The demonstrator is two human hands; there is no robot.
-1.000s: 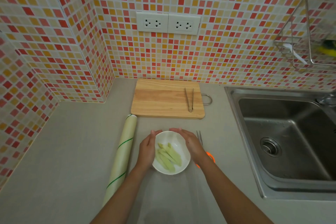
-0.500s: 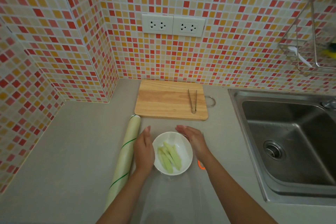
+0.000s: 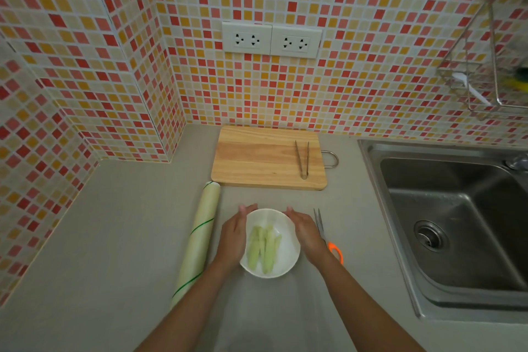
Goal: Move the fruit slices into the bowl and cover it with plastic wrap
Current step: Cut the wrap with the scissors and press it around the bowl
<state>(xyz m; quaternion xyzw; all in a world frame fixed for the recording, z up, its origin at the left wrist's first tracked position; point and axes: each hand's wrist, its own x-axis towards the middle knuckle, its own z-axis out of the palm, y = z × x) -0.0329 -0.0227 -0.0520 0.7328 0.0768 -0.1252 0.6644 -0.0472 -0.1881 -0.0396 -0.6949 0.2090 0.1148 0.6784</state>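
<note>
A white bowl (image 3: 283,258) sits on the grey counter and holds several pale green fruit slices (image 3: 264,247). A sheet of clear plastic wrap (image 3: 274,306) lies over the bowl and trails toward me on the counter. My left hand (image 3: 234,233) presses flat against the bowl's left side with straight fingers. On the bowl's right side rests my right hand (image 3: 304,230), also with straight fingers. The roll of plastic wrap (image 3: 197,241) lies to the left of the bowl.
A wooden cutting board (image 3: 257,158) with metal tongs (image 3: 302,158) lies behind the bowl. Orange-handled scissors (image 3: 328,240) lie just right of my right hand. A steel sink (image 3: 457,217) fills the right side. Tiled walls close off the back and left.
Both hands slid along the bowl's sides, from near its far rim outward and back in. The bowl has stayed in place.
</note>
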